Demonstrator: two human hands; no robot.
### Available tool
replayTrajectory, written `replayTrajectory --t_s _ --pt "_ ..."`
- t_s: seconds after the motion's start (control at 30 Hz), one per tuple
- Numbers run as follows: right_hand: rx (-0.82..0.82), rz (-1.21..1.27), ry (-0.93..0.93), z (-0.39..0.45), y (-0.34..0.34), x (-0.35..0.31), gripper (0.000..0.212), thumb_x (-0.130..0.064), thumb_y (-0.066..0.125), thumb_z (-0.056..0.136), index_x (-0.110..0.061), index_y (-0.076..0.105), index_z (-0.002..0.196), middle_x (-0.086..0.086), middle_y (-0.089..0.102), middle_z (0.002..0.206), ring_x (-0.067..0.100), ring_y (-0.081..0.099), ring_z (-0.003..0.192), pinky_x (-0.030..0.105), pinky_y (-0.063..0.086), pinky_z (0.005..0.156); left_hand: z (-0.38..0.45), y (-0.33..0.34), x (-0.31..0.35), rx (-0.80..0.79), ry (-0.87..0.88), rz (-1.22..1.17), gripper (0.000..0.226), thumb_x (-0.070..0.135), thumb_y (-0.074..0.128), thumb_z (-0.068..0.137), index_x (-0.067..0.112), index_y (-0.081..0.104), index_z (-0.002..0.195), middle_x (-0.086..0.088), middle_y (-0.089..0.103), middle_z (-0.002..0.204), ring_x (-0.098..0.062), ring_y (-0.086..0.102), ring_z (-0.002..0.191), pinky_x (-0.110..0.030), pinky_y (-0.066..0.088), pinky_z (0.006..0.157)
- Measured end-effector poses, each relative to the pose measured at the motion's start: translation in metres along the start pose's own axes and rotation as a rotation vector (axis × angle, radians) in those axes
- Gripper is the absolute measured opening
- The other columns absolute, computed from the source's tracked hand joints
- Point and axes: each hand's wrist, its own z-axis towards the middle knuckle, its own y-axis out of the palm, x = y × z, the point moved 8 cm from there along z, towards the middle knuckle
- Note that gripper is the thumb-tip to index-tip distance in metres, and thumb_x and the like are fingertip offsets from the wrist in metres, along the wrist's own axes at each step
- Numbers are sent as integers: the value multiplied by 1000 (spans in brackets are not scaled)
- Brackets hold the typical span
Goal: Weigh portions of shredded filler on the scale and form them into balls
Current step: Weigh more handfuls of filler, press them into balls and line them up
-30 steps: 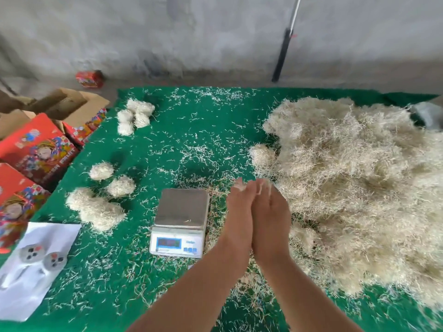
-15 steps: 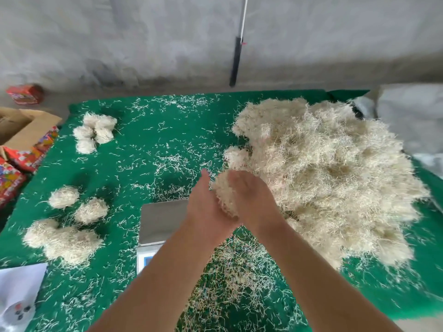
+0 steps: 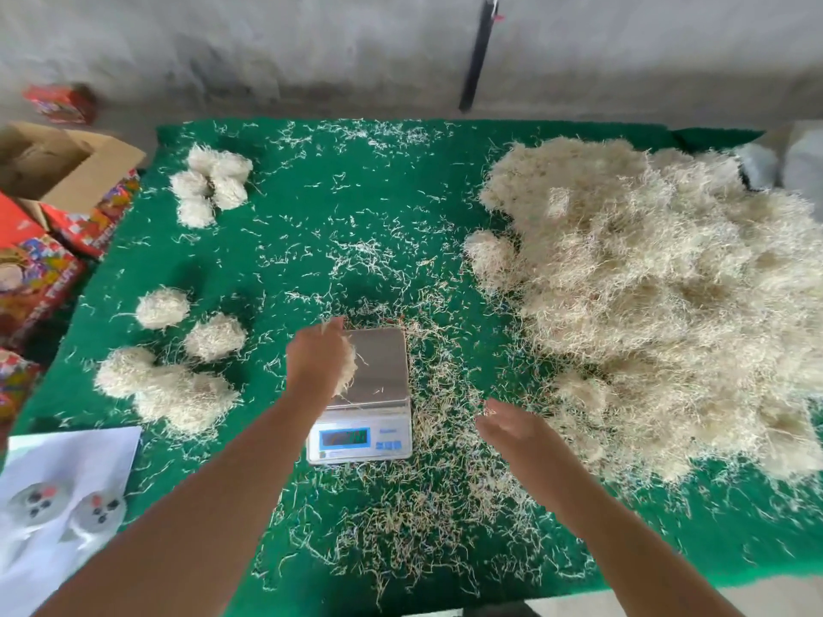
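Filler clump (image 3: 349,369) sits gripped in left hand (image 3: 318,360) over scale (image 3: 372,385); right hand (image 3: 507,427) spread, holding nothing.

The scale (image 3: 365,394) sits near the middle front of the counter (image 3: 356,207), with the big filler heap (image 3: 659,296) to its right. Left of it lie clusters of formed balls (image 3: 178,354), more balls (image 3: 209,184) behind them, and boxes (image 3: 53,207) off the counter's left edge.
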Motion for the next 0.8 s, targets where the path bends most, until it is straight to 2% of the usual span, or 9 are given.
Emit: replayTrajectory --t_s 0.1,0.17,0.23,0.33,0.47,0.57,0.63,0.7,0.8 --pt "-55 -66 66 -5 34 17 63 -61 45 103 -27 44 156 -6 63 144 -6 59 109 11 44 88 27 19 2 -223 166 93 76 68 48 100 1 67 129 -6 68 93 -20 64 80 -33 55 85" --pt "-87 -111 82 -8 55 19 63 -62 44 102 -29 46 155 -8 64 142 -6 61 112 13 46 89 35 36 -1 -333 239 254 77 48 76 90 6 51 149 -20 57 139 -34 63 117 -43 52 103" --pt "-124 -110 93 -9 73 16 60 -62 45 102 -32 46 154 -8 66 140 -12 66 92 9 49 77 43 45 -9 -353 245 354 94 15 84 78 13 34 157 -22 37 151 -38 57 122 -44 60 94" --pt "-134 -104 87 -5 84 8 57 -63 46 102 -35 48 152 -3 68 138 -12 65 88 14 52 81 49 44 -15 -369 294 334 107 -7 77 75 21 24 163 -22 34 155 -28 64 106 -25 58 65" --pt "-111 -43 102 0 82 -15 55 -58 46 106 -28 49 152 9 74 124 40 71 112 44 60 96 45 17 -26 -326 380 369 96 -3 75 77 24 35 160 -12 43 157 -20 60 114 -33 60 81" --pt "-90 -27 98 6 76 -37 53 -52 48 107 -26 49 153 8 73 126 48 65 118 55 55 102 39 -9 -43 -307 388 338 83 -4 67 81 23 43 156 -10 47 154 -14 59 106 -19 54 62" --pt "-62 -17 89 13 73 -47 50 -49 50 108 -25 51 152 6 73 121 52 62 119 62 54 100 33 -28 -50 -249 418 329 70 -1 67 86 17 50 151 -10 54 150 -19 59 119 -13 51 72" --pt "-37 -11 101 18 74 -50 48 -44 52 108 -23 52 151 1 73 111 51 65 115 59 56 97 26 -42 -58 -204 428 320 56 3 68 89 12 57 143 -10 61 144 -23 60 125 -29 51 98" --pt "1 -19 116 27 79 -48 45 -36 55 107 -20 54 150 -8 66 92 40 71 89 40 61 71 17 -54 -71 -182 401 264 49 4 67 90 9 61 138 -11 66 137 -24 62 124 -42 47 107"
